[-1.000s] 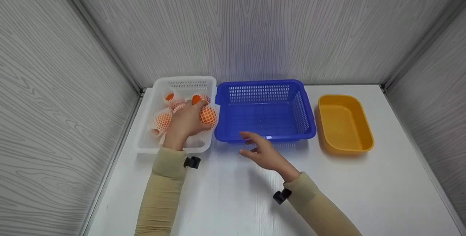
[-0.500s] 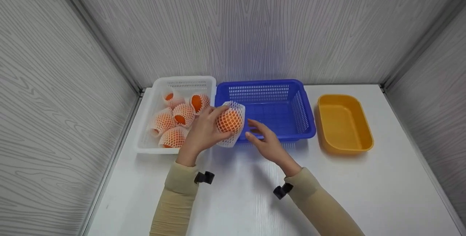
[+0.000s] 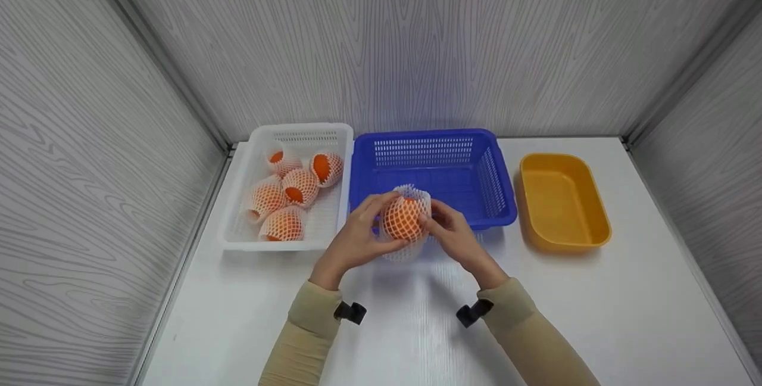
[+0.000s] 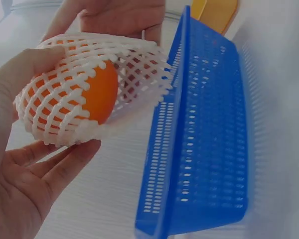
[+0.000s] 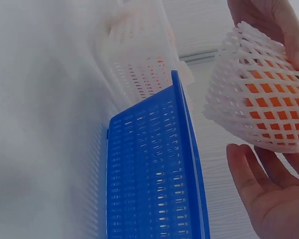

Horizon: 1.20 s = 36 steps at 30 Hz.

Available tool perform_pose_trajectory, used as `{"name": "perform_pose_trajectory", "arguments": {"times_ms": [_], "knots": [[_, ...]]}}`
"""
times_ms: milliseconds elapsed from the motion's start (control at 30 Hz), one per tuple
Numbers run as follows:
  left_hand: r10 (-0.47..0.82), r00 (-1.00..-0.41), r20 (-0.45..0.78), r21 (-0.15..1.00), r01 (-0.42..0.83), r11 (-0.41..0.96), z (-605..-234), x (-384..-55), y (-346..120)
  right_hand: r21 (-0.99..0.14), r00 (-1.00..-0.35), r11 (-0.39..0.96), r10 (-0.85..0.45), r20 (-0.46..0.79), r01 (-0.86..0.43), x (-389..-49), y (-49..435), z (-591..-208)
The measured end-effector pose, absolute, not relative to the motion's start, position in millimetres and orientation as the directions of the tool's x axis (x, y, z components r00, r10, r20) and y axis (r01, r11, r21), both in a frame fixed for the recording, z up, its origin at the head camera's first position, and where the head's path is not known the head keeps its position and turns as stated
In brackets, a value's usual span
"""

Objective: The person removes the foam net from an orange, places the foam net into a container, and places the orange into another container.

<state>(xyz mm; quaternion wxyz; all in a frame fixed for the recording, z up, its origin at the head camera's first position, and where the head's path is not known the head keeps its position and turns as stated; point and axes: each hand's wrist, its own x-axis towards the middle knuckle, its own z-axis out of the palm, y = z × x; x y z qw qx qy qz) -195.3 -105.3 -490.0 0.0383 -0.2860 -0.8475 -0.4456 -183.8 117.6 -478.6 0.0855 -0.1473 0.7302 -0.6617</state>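
In the head view my left hand (image 3: 363, 234) grips an orange-coloured round fruit (image 3: 402, 219) wrapped in a white foam net sleeve (image 4: 55, 102), held over the front rim of the blue basket. Its thumb lies on the near side and its fingers on the far side. My right hand (image 3: 455, 237) has come in from the right, its thumb on the net and its fingers curled behind. Through the net's open end, facing the basket in the left wrist view, bare orange skin shows. Several more net-wrapped fruits (image 3: 300, 187) lie in the white basket (image 3: 256, 245) at the left.
The blue basket (image 3: 500, 219) stands just beyond both hands, with the white basket against its left side. At the right a yellow tub (image 3: 559, 207) stands on the white table (image 3: 643, 290). Grey wood-grain panels (image 3: 417, 46) enclose the back and sides.
My left hand has carried one wrapped fruit out of the white basket, rightward and toward me. My right hand has moved up slightly and now touches the wrapped fruit.
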Motion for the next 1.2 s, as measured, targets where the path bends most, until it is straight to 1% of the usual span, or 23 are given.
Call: {"name": "perform_pose_trajectory", "arguments": {"times_ms": [33,200,300,567,733,900,1033,1200], "knots": [[0.450,-0.838,0.308,0.749,0.505,0.429,-493,-194,-104,-0.991,-0.945,0.087,-0.321,0.066,-0.099,-182,119,-479],[0.433,-0.873,0.225,0.840,0.399,0.368,-505,-186,-94,-0.993,-0.962,0.083,-0.268,0.058,-0.083,-185,131,-506],[0.437,-0.881,0.184,0.885,0.341,0.315,-512,-183,-89,-0.994,-0.966,0.065,-0.250,0.067,-0.085,-185,137,-520],[0.436,-0.895,0.094,0.934,0.231,0.274,-533,-177,-79,-0.995,-0.959,0.069,-0.279,0.046,-0.068,-174,151,-537],[0.440,-0.897,0.054,0.938,0.196,0.286,-545,-172,-78,-0.992,-0.938,0.100,-0.344,0.043,-0.082,-168,160,-545],[0.476,-0.879,0.009,0.923,0.191,0.335,-558,-170,-78,-0.983,-0.916,0.149,-0.399,0.041,-0.108,-165,166,-558],[0.507,-0.862,0.006,0.909,0.216,0.356,-570,-169,-78,-0.971,-0.912,0.205,-0.410,0.028,-0.122,-163,167,-570],[0.508,-0.861,-0.012,0.897,0.216,0.386,-581,-170,-78,-0.948,-0.914,0.290,-0.405,0.005,-0.133,-166,166,-583]]}}
